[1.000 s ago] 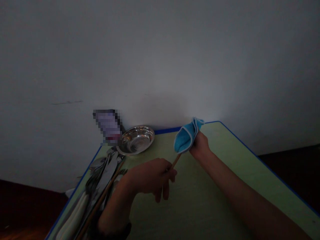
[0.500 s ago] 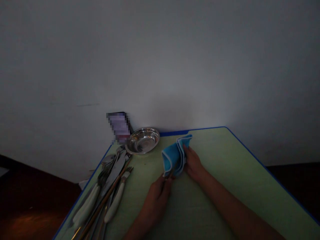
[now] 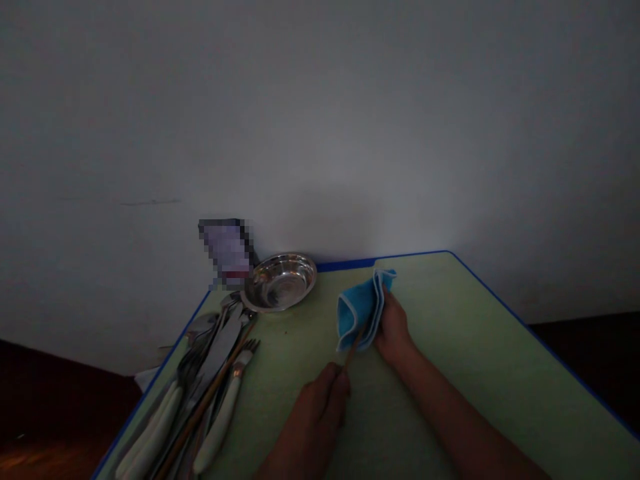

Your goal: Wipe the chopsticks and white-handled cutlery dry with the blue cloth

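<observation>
A thin brown wooden chopstick is pinched in my left hand, its far part running up into a blue cloth. My right hand grips the folded blue cloth with pale edging, and the cloth is wrapped loosely about the chopstick's far end, which is hidden inside. Both hands are above the middle of the table. To the left lies a pile of cutlery: a fork with a white handle, a wide-bladed knife, several more white-handled pieces and another brown chopstick.
A shiny metal bowl stands at the table's back edge, beside a blurred-out phone leaning on the wall. The pale green table has a blue rim and meets the wall at the back.
My right hand and the cloth have shifted slightly right, away from my left hand. More of the chopstick now shows between them. The view has turned a little.
</observation>
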`<state>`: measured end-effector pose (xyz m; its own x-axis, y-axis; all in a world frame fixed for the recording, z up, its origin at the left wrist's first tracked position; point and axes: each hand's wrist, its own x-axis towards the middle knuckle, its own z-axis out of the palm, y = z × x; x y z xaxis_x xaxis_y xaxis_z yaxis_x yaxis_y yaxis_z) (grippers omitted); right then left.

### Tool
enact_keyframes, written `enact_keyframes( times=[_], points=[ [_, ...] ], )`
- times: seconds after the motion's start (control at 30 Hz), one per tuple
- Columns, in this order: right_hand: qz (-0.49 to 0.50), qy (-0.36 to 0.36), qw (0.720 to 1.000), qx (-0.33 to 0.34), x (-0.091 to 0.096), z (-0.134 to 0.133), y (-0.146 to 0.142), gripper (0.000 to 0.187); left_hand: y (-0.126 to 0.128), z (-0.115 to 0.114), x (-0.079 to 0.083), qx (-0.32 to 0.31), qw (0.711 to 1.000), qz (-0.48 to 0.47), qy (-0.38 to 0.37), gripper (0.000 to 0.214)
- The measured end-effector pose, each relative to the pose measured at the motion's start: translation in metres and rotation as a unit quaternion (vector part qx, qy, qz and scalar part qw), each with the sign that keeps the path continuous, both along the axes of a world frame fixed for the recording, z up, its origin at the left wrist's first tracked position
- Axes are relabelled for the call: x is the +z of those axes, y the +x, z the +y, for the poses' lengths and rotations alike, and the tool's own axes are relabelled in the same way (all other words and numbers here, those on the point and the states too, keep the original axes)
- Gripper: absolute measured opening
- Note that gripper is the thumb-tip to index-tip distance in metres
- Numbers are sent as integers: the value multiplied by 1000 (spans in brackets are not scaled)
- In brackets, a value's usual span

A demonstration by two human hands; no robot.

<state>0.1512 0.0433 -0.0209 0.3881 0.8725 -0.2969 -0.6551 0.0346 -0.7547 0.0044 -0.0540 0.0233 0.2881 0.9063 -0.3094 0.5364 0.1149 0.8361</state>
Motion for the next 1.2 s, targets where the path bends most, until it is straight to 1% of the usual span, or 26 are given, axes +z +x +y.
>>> enact_keyframes(
  times=[0.1, 0.17, 0.2, 0.27, 0.37, 0.43, 0.47, 0.5, 0.53, 0.6, 0.67, 0.8, 0.87, 0.9, 0.97, 1.03, 1.13, 1.2],
  points=[
    [-23, 9, 999, -35, 1, 6, 4, 26, -1, 1, 2, -14, 1000, -22, -5, 30],
    [-34, 23, 999, -15, 3, 6, 5, 27, -3, 1, 0, -7, 999, -50, -17, 31],
    [-42, 37, 998, 11, 3, 5, 4, 27, -4, 2, -2, -3, 998, -61, -17, 31],
    [-65, 75, 991, 91, 6, 2, 2, 29, -5, 3, -6, 8, 998, -65, 6, 30],
    [-109, 129, 960, 224, 10, -6, -2, 31, -4, 4, -8, 29, 998, -43, 47, 30],
    [-120, 147, 943, 275, 13, -10, -4, 29, -3, 5, -7, 44, 997, -31, 53, 30],
    [-117, 147, 941, 283, 14, -10, -4, 27, -2, 6, -6, 48, 997, -29, 52, 31],
    [-103, 136, 946, 275, 14, -11, -5, 25, -2, 6, -5, 47, 997, -27, 50, 31],
    [-85, 118, 957, 251, 14, -10, -5, 23, -2, 7, -4, 42, 998, -26, 46, 31],
    [-46, 76, 979, 183, 11, -5, -4, 18, -2, 7, -2, 21, 999, -26, 37, 31],
    [-21, 46, 992, 118, 7, 1, -2, 13, -2, 7, -1, -4, 999, -26, 28, 32],
    [-2, 24, 999, 25, -1, 13, 6, 14, -2, 7, 1, -27, 999, -26, 30, 32],
    [6, 17, 1000, -2, -2, 14, 10, 17, -3, 6, 1, -25, 999, -25, 30, 32],
    [9, 17, 1000, -3, -1, 14, 11, 18, -3, 5, 0, -20, 999, -31, 27, 32],
    [8, 24, 999, 19, 2, 10, 10, 20, -4, 5, -1, 3, 998, -60, 21, 32],
    [-14, 52, 995, 83, 6, 5, 7, 23, -4, 5, -4, 36, 995, -89, 18, 32],
    [-75, 111, 970, 203, 9, -2, 1, 26, -4, 6, -8, 63, 994, -86, 25, 29],
    [-87, 132, 957, 242, 9, -3, 0, 26, -3, 7, -10, 58, 996, -69, 25, 28]
  ],
)
